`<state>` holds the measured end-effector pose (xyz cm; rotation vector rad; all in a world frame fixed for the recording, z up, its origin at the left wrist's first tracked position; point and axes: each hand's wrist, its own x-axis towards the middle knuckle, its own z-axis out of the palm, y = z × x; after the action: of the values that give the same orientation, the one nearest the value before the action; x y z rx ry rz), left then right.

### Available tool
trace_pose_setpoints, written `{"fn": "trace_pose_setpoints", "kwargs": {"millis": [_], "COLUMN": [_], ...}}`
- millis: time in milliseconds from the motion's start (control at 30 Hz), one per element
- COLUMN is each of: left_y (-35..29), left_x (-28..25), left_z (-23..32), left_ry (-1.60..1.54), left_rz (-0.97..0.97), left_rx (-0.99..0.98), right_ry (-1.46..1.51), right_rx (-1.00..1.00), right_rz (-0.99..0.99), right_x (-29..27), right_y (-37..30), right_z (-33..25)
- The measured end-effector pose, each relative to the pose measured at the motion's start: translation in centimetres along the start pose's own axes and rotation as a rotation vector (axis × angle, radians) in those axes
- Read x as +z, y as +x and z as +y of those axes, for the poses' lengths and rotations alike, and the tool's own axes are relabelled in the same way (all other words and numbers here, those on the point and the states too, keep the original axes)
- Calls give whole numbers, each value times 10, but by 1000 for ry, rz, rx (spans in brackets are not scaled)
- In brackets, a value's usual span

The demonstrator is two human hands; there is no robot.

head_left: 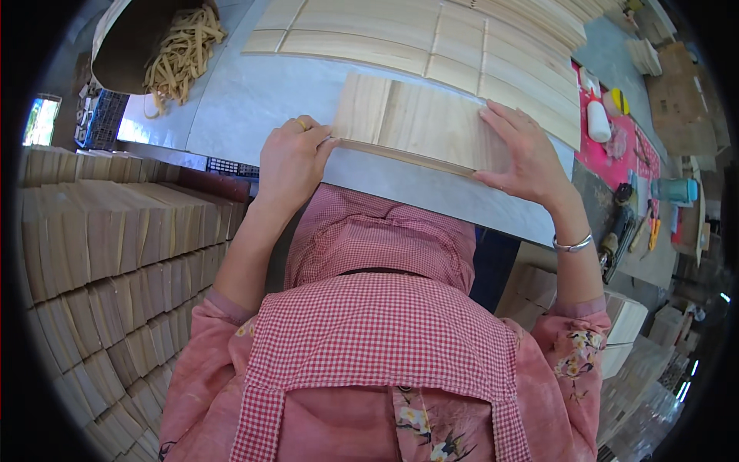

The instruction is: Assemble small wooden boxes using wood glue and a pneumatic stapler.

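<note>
A pale rectangular wooden board [431, 123] lies flat near the front edge of the table, with a darker seam across it. My right hand [531, 154] grips its right end, thumb at the near edge and fingers at the far corner. At the near left corner, my left hand [295, 163] is closed, thumb and forefinger pinched together against the board's edge. Whatever may be between those fingertips is too small to make out. Just beyond the board, long pale wooden panels [362, 42] lie side by side with narrow grooves across them.
A bin [115, 46] holding a tangle of pale strips [185, 50] stands at the far left. Stacked wooden pieces [115, 231] rise beside my left arm. To the right, a white bottle [597, 119] rests on a red sheet [596, 150], near tools and a turquoise container [677, 190].
</note>
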<state>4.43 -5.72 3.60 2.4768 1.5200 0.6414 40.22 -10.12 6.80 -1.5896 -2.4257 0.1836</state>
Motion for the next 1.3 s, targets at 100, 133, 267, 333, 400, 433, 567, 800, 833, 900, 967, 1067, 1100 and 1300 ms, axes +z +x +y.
{"fn": "trace_pose_setpoints", "kwargs": {"millis": [100, 133, 267, 333, 400, 433, 567, 800, 833, 900, 967, 1067, 1100, 1300], "left_y": [1, 1, 1, 0, 0, -1, 0, -2, 0, 2, 3, 6, 6, 5], "left_x": [1, 2, 4, 5, 5, 5, 5, 7, 7, 6, 5, 2, 1, -1], "left_z": [-1, -1, -4, -5, -6, -6, -5, -10, -10, -8, -5, -3, -4, -4], "left_ry": [34, 35, 16, -27, -55, -71, -123, -150, -153, -153, -158, -155, -167, -219], "left_rz": [10, 20, 41, 51, 54, 50, 38, 22, 19, 11, -6, -19, -25, -62], "left_rx": [31, 42, 65, 66, 79, 69, 63, 32, 31, 42, 35, 40, 39, 14], "right_ry": [-11, -9, 9, 35, 42, 9, -107, 260, 315, 371, 362, 356, 326, 226], "right_rx": [7, 20, 59, 76, 98, 62, -29, 456, 509, 570, 556, 544, 534, 475], "right_rz": [-12, -28, -80, -120, -135, -76, 108, 517, 487, 467, 477, 501, 503, 500], "right_x": [3, 3, 1, -3, -2, 1, 10, 28, 31, 35, 41, 44, 44, 39], "right_y": [-1, 0, 4, 8, 8, 7, -11, -83, -90, -96, -94, -91, -90, -86], "right_z": [0, -1, -4, -6, -8, -8, -2, -13, -18, -23, -28, -31, -31, -30]}}
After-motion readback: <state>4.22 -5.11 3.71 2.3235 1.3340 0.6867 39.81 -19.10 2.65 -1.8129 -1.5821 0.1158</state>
